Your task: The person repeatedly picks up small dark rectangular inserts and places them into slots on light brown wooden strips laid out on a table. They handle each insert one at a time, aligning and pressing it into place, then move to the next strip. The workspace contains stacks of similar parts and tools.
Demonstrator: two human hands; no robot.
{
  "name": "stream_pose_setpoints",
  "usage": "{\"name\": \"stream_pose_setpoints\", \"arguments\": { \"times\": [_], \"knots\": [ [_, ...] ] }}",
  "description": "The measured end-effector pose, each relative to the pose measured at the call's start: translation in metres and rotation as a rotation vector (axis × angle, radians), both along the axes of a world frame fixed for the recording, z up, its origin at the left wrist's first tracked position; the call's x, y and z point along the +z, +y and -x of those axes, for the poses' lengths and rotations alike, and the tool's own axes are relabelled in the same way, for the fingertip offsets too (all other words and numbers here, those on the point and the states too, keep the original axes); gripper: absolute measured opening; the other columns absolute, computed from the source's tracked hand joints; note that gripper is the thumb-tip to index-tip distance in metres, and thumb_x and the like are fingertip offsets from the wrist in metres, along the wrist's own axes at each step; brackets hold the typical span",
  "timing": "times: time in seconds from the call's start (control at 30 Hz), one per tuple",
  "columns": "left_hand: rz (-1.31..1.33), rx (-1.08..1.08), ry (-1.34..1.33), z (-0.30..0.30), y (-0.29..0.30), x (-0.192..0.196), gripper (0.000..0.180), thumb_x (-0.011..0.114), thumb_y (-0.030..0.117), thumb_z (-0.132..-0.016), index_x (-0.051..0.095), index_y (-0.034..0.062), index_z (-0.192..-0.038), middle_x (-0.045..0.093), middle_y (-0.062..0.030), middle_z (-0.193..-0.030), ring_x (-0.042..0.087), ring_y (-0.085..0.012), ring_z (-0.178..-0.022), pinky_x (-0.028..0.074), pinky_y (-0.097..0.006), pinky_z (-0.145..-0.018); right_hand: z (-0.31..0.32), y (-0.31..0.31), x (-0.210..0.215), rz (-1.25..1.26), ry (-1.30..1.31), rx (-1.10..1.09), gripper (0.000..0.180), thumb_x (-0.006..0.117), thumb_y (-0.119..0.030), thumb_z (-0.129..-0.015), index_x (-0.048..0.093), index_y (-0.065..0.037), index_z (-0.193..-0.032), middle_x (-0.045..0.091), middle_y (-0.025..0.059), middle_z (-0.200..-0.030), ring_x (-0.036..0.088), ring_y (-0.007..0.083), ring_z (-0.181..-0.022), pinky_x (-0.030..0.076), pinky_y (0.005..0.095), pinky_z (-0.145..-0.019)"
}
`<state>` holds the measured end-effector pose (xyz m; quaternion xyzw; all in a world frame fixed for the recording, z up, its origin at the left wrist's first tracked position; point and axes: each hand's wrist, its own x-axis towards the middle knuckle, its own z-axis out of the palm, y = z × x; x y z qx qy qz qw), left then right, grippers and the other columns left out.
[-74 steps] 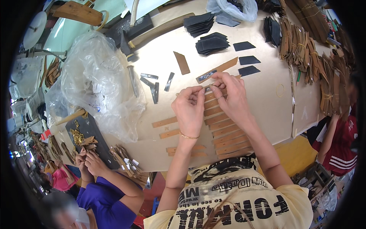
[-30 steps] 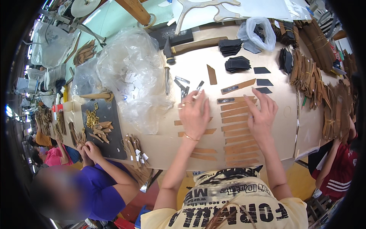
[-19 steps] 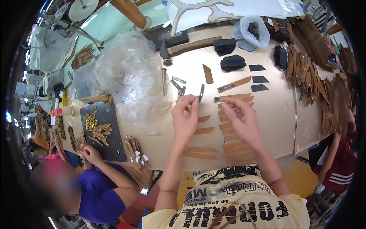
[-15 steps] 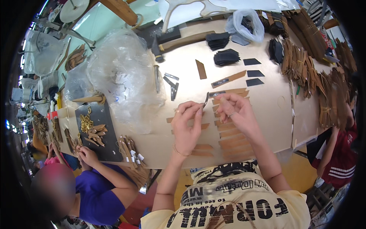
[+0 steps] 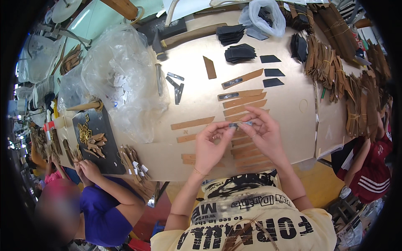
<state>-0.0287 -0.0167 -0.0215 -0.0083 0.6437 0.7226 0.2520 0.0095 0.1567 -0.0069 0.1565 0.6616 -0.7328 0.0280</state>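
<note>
My left hand and my right hand meet over the worktable, both pinching a small dark metal strip between their fingertips. Under and beyond the hands lies a column of tan wooden slats, side by side; the two farthest slats carry a dark metal strip. Two more tan slats lie to the left of my left hand. A few loose dark metal strips rest farther out on the table.
A big clear plastic bag fills the table's left part. Stacks of black pieces and bundles of tan slats sit at the back and right. A person in purple handles small parts at lower left; another in red sits at right.
My hands went down onto the slat column, then lifted and came together with a small metal strip held between them. The view shifted as my head moved.
</note>
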Motion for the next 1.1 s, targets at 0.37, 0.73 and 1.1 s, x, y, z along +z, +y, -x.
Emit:
{"name": "stream_pose_setpoints", "arguments": {
  "times": [0.37,0.73,1.1],
  "knots": [
    [0.5,0.184,0.526,0.02,0.027,-0.016,0.006,0.075,0.008,-0.087,0.073,0.0026,-0.09,0.062,-0.0058,-0.089,0.059,-0.0174,-0.08,0.048,-0.032,-0.074,0.036,0.025,-0.015,-0.031,-0.029,0.077,0.05,0.068,0.001,-0.091,0.052,-0.002,-0.139,0.062,0.0023,-0.097,0.058,0.0059,-0.085,0.049,0.0204,-0.075],
    [0.732,0.145,0.519,0.023,0.033,-0.021,0.011,0.083,0.013,-0.078,0.075,0.0099,-0.085,0.061,0.0004,-0.09,0.055,-0.0174,-0.091,0.036,-0.034,-0.087,0.046,0.025,-0.022,-0.396,0.0,0.039,0.016,0.069,0.0,-0.089,0.071,0.003,-0.104,0.068,0.0079,-0.085,0.062,0.0121,-0.068,0.051,0.0264,-0.06],
    [1.006,0.105,1.475,-0.002,-0.005,-0.009,0.037,0.09,0.019,-0.059,0.075,0.0373,-0.088,0.053,0.0128,-0.097,0.047,-0.016,-0.097,0.024,-0.038,-0.087,0.03,0.038,-0.011,-0.598,0.451,0.126,0.02,0.078,-0.001,-0.081,0.073,-0.006,-0.099,0.07,0.0051,-0.088,0.067,0.0222,-0.088,0.054,0.0323,-0.075]
  ]
}}
